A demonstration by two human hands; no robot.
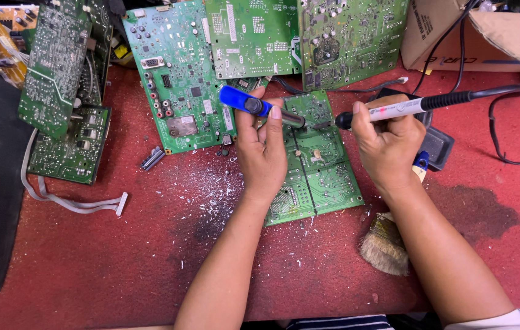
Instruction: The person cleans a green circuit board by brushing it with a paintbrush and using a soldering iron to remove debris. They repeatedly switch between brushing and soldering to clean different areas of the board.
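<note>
Centrally in the frame, a green circuit board (314, 165) lies flat on the red tabletop (119, 256). The left hand (262, 146) is closed around a blue desoldering pump (259, 107), whose dark nozzle points right and down toward the upper part of the board. The right hand (388, 143) grips a soldering iron (403, 107) with a white and black handle; its tip points left and meets the pump nozzle just above the board surface. A black cable (504, 122) runs from the iron handle toward the right edge of the frame.

Several other green circuit boards (254, 36) lie along the upper edge and upper left of the frame. A grey ribbon cable (70, 201) lies at the left. A bristle brush (385, 244) rests on the tabletop just below the right forearm. A cardboard box (492, 36) occupies the upper right corner. White flecks of debris (211, 189) are scattered on the tabletop left of the central board.
</note>
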